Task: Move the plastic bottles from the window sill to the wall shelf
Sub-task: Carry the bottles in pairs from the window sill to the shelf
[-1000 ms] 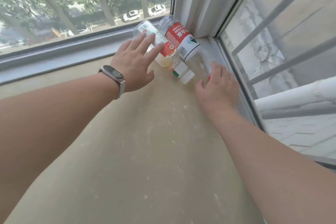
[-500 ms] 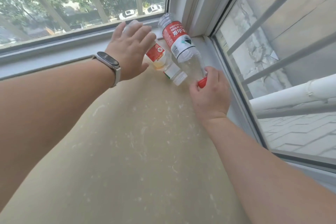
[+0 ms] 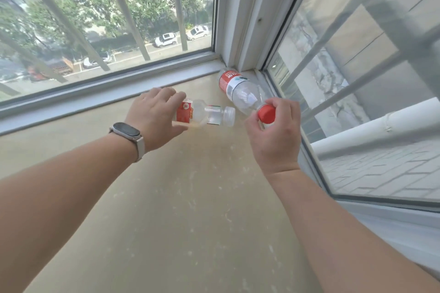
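Head view: both hands are at the pick-up step, each taking one plastic bottle from the corner of the window sill (image 3: 190, 209). The left hand (image 3: 154, 114) has its grip wrapped around the body of a small clear bottle with a red-and-white label and a clear cap (image 3: 204, 114); the bottle lies on its side, cap pointing away from the palm toward the other hand, and looks just clear of the sill, though I cannot tell for certain. The right hand (image 3: 276, 135) pinches the neck of a larger clear water bottle with a red label and red cap (image 3: 238, 90); the cap sits right at the fingertips, while the body slants away beyond the grip, its base near the window frame corner (image 3: 238, 54), seemingly resting there.

Both bottles look empty or nearly so, hence light and easily dented. The next move, as I judge it, calls for lifting both clear of the sill, firming the hold on the larger bottle, which hangs from a thin neck pinch, then turning away toward the wall shelf, which is not in view.

The sill is a broad beige surface, scuffed with pale marks, bare nearer than the two grips. Barred windows meet at the corner beyond them; outside, trees, parked cars and shopfronts lie far below. A smartwatch (image 3: 127, 132) sits on the left wrist.
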Demonstrator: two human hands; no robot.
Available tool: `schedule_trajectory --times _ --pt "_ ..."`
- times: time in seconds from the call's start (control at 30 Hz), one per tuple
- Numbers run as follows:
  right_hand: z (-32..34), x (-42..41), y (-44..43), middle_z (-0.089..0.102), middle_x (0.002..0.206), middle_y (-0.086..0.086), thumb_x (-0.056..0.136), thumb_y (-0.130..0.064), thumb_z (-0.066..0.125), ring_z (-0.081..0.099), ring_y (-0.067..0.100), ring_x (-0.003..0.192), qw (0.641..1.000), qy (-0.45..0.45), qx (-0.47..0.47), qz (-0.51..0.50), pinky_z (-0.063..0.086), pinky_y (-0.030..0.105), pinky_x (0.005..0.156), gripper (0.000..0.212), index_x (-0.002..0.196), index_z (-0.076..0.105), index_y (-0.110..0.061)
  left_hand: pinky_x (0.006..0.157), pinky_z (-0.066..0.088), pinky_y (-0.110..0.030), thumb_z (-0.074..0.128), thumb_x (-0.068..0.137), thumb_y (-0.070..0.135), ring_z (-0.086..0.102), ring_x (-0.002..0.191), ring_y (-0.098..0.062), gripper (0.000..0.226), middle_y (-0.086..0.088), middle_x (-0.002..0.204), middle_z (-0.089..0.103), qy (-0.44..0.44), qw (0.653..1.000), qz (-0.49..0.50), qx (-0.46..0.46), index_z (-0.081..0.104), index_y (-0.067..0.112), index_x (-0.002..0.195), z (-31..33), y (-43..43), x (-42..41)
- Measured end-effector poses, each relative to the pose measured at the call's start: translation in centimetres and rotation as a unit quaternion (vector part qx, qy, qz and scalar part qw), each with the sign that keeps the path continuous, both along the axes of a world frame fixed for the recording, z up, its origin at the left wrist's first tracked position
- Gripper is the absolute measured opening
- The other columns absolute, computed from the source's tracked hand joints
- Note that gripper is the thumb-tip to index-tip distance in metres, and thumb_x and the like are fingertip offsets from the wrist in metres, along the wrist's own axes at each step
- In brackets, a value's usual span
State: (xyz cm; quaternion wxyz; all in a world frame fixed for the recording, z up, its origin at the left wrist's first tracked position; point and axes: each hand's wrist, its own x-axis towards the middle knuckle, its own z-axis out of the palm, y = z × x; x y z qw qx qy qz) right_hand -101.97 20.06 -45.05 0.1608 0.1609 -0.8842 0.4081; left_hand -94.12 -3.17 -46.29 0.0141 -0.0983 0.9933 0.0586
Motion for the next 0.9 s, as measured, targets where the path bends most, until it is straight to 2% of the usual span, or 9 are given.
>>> schedule_trajectory --times 0.1,0.17,0.27,0.4,0.53,0.6,0.67,0.8,0.9 --pt "2.3 0.4 0.3 0.058 0.095 0.012 0.078 -0.013 0.068 0.051 0.014 0.085 1.0 0.016 0.006 0.003 0.039 0.016 0.068 0.024 0.098 0.062 0.0 0.099 0.038 -0.042 0.077 0.076 0.049 0.049 0.121 -0.032 0.073 -0.006 0.131 0.057 0.009 0.996 0.053 0.067 0.049 0.018 0.136 2.0 0.9 1.7" --pt "4.0 1.0 0.4 0.058 0.094 0.009 0.08 -0.021 0.066 0.051 0.013 0.083 1.0 0.023 0.01 -0.001 0.04 0.018 0.064 0.024 0.096 0.063 -0.003 0.095 0.039 -0.04 0.076 0.076 0.05 0.049 0.119 -0.029 0.072 -0.003 0.127 0.057 0.015 0.983 0.126 0.134 0.048 0.021 0.136 3.3 2.0 3.1" --pt "6.1 2.4 0.4 0.059 0.092 0.004 0.081 -0.027 0.066 0.056 0.018 0.08 0.999 0.031 0.021 0.001 0.042 0.023 0.061 0.025 0.095 0.064 -0.006 0.084 0.042 -0.036 0.078 0.074 0.05 0.052 0.11 -0.022 0.067 0.005 0.115 0.057 0.031 0.942 0.215 0.255 0.05 0.025 0.13 4.9 4.4 5.6" --pt "6.8 3.8 1.1 0.057 0.093 0.002 0.078 -0.02 0.074 0.056 0.02 0.081 0.999 0.006 0.04 0.024 0.043 0.027 0.06 0.028 0.1 0.063 -0.009 0.077 0.044 -0.024 0.082 0.073 0.041 0.056 0.096 0.0 0.051 0.019 0.103 0.061 0.066 0.894 0.24 0.374 0.056 0.034 0.116 6.1 6.9 8.4" --pt "5.8 4.7 1.5 0.057 0.096 0.002 0.076 -0.018 0.078 0.054 0.021 0.087 0.998 -0.029 0.048 0.015 0.038 0.023 0.069 0.033 0.104 0.062 -0.008 0.069 0.036 -0.005 0.083 0.073 0.038 0.051 0.092 0.017 0.047 0.023 0.098 0.06 0.073 0.879 0.244 0.403 0.055 0.039 0.111 6.2 8.0 9.6" --pt "5.5 5.1 1.7 0.055 0.099 0.001 0.077 -0.018 0.077 0.053 0.021 0.092 0.998 -0.05 0.029 0.017 0.034 0.017 0.076 0.038 0.109 0.06 -0.007 0.069 0.036 -0.005 0.083 0.074 0.037 0.052 0.091 0.017 0.049 0.023 0.099 0.059 0.077 0.871 0.252 0.414 0.054 0.038 0.114 6.1 8.2 9.8" --pt "5.4 5.4 1.8 0.052 0.103 -0.003 0.08 -0.021 0.076 0.052 0.021 0.098 0.995 -0.102 -0.004 0.01 0.033 0.017 0.082 0.046 0.118 0.055 -0.007 0.072 0.037 -0.012 0.083 0.074 0.038 0.052 0.09 0.016 0.051 0.024 0.099 0.058 0.079 0.864 0.266 0.421 0.054 0.037 0.117 6.2 8.3 9.9" --pt "4.5 5.9 2.2 0.052 0.11 -0.004 0.078 -0.04 0.073 0.051 0.019 0.106 0.984 -0.166 -0.06 0.019 0.044 0.034 0.091 0.058 0.122 0.05 -0.012 0.066 0.036 -0.003 0.083 0.076 0.032 0.053 0.083 0.024 0.046 0.028 0.096 0.058 0.087 0.845 0.282 0.445 0.052 0.038 0.11 6.5 8.9 9.9" --pt "3.5 6.1 2.4 0.052 0.118 -0.004 0.072 -0.059 0.066 0.049 0.013 0.114 0.973 -0.212 -0.074 0.043 0.041 0.029 0.099 0.072 0.125 0.049 -0.014 0.066 0.036 0.003 0.083 0.077 0.028 0.05 0.081 0.028 0.044 0.03 0.094 0.056 0.087 0.843 0.276 0.453 0.05 0.043 0.101 6.4 9.4 10.0"
